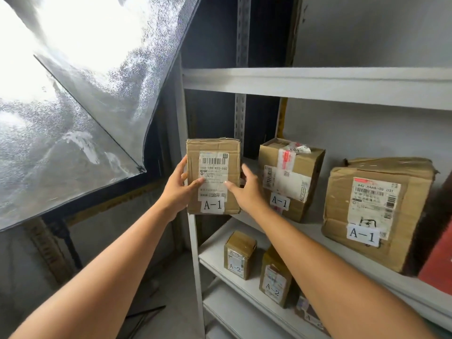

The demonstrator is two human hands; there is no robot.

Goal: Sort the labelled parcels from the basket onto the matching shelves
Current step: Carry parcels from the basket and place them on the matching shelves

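Both hands grip the box (213, 176) marked A-1 at the left end of the shelf (311, 227), left hand (175, 189) on its left edge and right hand (247, 189) on its right. I'd slide it in upright, label outward, clear of the neighbouring box (288, 177). That makes three A-1 boxes, with two A-2 boxes (239, 255) below that shelf.

Centre parcel (213, 152): brown cardboard, white label, black print. Neighbouring parcel (288, 177) at its 3 o'clock: brown, red-and-white tape. Shelving (318, 81): white. Box (437, 263) at 4 o'clock: red. Wall (367, 28): grey.
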